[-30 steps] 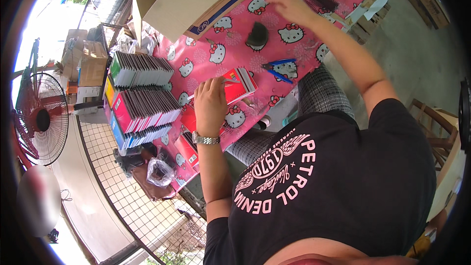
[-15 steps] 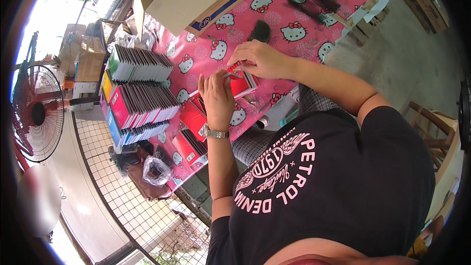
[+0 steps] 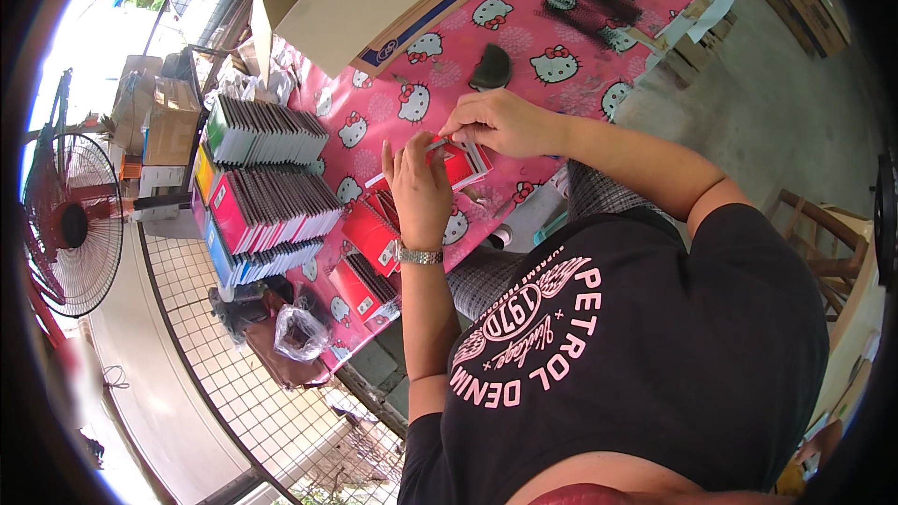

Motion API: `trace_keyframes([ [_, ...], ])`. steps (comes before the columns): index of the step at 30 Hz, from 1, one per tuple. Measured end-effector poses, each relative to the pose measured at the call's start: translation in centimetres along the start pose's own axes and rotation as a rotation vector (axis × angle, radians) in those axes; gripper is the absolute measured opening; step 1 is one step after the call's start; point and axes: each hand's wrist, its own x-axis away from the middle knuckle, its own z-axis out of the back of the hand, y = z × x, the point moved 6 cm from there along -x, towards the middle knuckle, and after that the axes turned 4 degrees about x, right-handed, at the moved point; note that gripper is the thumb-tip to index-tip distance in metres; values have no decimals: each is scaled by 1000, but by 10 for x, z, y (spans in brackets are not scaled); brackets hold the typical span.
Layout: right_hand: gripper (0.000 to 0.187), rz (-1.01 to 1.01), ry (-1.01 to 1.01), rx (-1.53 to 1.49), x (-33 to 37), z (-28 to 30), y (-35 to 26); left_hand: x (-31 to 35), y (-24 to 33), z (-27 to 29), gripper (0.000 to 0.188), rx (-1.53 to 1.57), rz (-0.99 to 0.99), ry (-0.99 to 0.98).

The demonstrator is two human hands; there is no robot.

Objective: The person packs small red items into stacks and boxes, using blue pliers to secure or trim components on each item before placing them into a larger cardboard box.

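Note:
A red notebook (image 3: 456, 166) lies at the table's near side, its white page edges showing at the right. My left hand (image 3: 418, 189) is at its left part, thumb and forefinger closed at the upper edge and the other fingers raised. My right hand (image 3: 500, 122) bends over the same edge from the right, thumb and fingers pinched there. Between the fingertips a thin pale strip shows, too small to make out. Beside my left wrist are red spiral notebooks (image 3: 374, 236), partly hidden by my hand, and nearer the edge a second red group (image 3: 354, 288).
Tall stacks of spiral notebooks (image 3: 271, 196), green, red and blue, stand on the left. An open cardboard box (image 3: 365, 9) is at the back, with a dark green rounded object (image 3: 491, 67) nearby. A clear plastic bag (image 3: 301, 332) sits at the front left corner beside a fan (image 3: 73, 224).
My right hand has moved slightly down, closer to the notebook's upper edge. The red piece seen at its fingertips no longer shows. My left hand stays almost in place.

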Motion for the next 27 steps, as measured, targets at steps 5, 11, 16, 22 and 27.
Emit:
trace_keyframes([
  [5,21,37,10,95,7,2,7,-3,12,-4,30,-18,-25,34],
  [11,31,-108,-206,147,3,0,-21,5,15,1,27,4,42,-116],
  [16,36,-116,-275,57,-12,-3,-7,9,9,5,23,31,0,-87],
  [22,52,-100,-79,973,-30,13,146,5,-2,-2,19,56,14,-164],
  [27,45,-239,-261,783,-49,21,167,16,4,6,21,-264,120,15],
])
